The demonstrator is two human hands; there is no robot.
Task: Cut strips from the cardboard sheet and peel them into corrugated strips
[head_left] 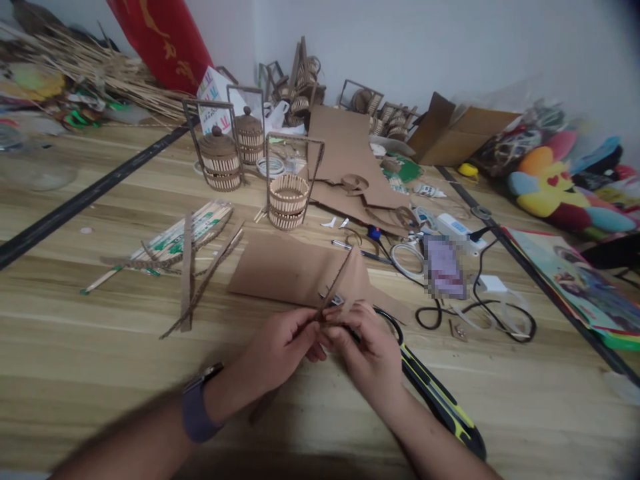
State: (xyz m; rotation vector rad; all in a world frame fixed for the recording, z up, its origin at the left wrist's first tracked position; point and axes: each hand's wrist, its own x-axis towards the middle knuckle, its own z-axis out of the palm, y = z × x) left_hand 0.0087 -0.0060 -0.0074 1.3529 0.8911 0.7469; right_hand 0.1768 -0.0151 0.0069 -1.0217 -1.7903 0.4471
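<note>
My left hand (290,343) and my right hand (367,343) meet over the front of the table, fingers pinched round a thin brown cardboard strip (341,277). Part of the strip rises from between the fingers; the rest is mostly hidden by them. Just beyond lies a flat piece of brown cardboard (280,267). Under and beside my right hand is a black and yellow utility knife (440,393). Further back, a small basket of sticks (289,200) with a tall square handle stands upright.
Two lidded baskets (220,163) stand at the back left. Packaged sticks (185,233) and loose cardboard strips (187,280) lie left. To the right are a black cable (525,333), a phone-like object (445,267), and a magazine (575,280). An open cardboard box (460,137) sits behind.
</note>
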